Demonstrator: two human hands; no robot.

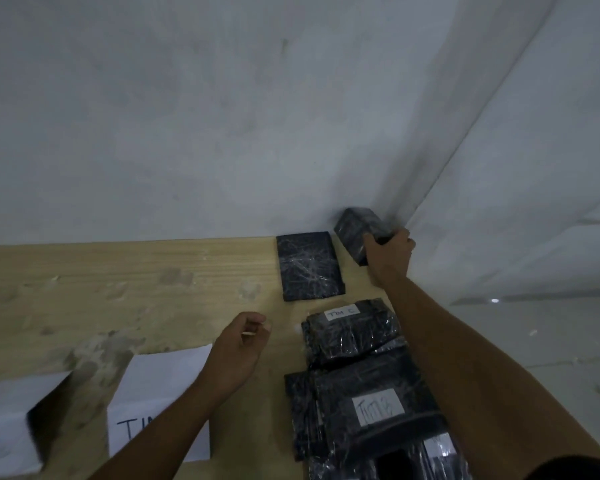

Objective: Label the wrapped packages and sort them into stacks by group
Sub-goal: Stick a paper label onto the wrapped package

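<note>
We had the wooden table (118, 289) under us, and the stacks of labelled packages (361, 382) ran along its right side, with a flat package (309, 266) lying beyond them. Our right hand (388, 252) gripped a wrapped package (357, 230), tilted, at the far corner by the wall. Our left hand (238, 348) hovered with its fingers curled. Whether it pinched anything, we couldn't tell.

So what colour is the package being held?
The wrapped package in the right hand is glossy black; head view.
</note>
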